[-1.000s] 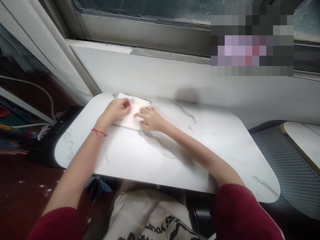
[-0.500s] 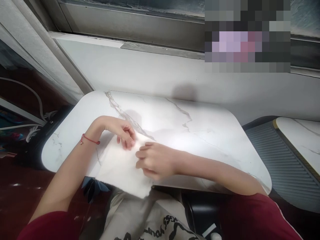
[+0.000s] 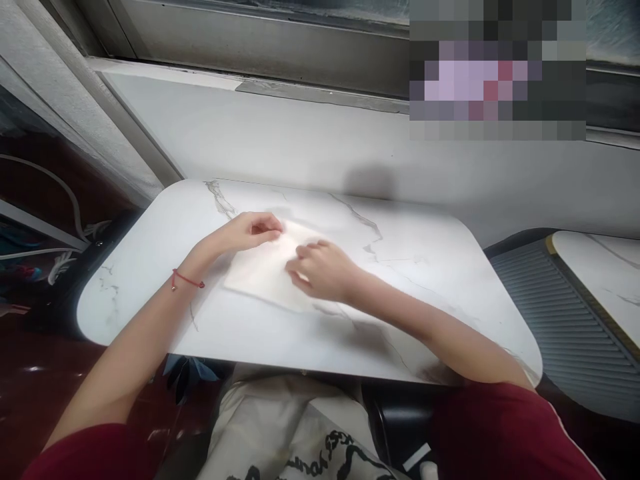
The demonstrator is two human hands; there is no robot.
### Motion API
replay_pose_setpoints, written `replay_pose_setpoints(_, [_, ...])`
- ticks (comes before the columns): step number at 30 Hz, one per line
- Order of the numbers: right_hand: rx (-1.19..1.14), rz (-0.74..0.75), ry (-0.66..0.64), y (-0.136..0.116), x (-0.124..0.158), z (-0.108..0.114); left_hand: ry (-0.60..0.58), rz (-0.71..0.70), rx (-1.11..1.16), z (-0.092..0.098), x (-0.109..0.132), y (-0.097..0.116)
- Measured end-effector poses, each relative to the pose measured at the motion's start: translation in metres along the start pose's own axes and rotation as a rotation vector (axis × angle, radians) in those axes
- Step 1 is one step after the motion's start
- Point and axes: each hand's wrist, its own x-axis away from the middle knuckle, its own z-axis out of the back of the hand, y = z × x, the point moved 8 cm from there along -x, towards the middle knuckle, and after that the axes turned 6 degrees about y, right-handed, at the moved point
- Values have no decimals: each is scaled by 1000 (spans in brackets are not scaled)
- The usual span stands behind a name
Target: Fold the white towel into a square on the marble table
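Note:
A white sheet of tissue paper (image 3: 265,270) lies flat on the white marble-patterned table (image 3: 410,300). My left hand (image 3: 253,230), with a red string bracelet at the wrist, pinches the sheet's far left corner with curled fingers. My right hand (image 3: 323,270) rests on the sheet's right side, fingers bent and pressing it down. Both forearms reach in from red sleeves at the bottom of the view.
A grey window sill and window frame (image 3: 260,47) run behind the table. A ribbed dark surface (image 3: 560,320) and a second marble top (image 3: 605,267) stand at the right. A printed cloth bag (image 3: 300,440) lies on my lap. White cables (image 3: 60,200) hang at the left.
The sheet, which hung over the table's near edge half a second ago, has been pushed back onto the table top. Both hands moved away from me with it.

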Motion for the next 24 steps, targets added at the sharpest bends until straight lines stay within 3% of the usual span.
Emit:
replay_pose_setpoints(5, [65, -196, -13, 62, -10, -2, 147, -122, -140, -2, -1, 8])
replay_pose_setpoints(10, [90, -283, 22, 97, -11, -8, 131, -176, -433, -18, -7, -4])
replay_pose_setpoints(18, [-1, -214, 65, 129, -15, -33, 96, -188, -542, -27, -12, -13])
replay_pose_setpoints(24, [-78, -207, 34, 119, -9, -14, 182, -213, -439, -17, -8, 5])
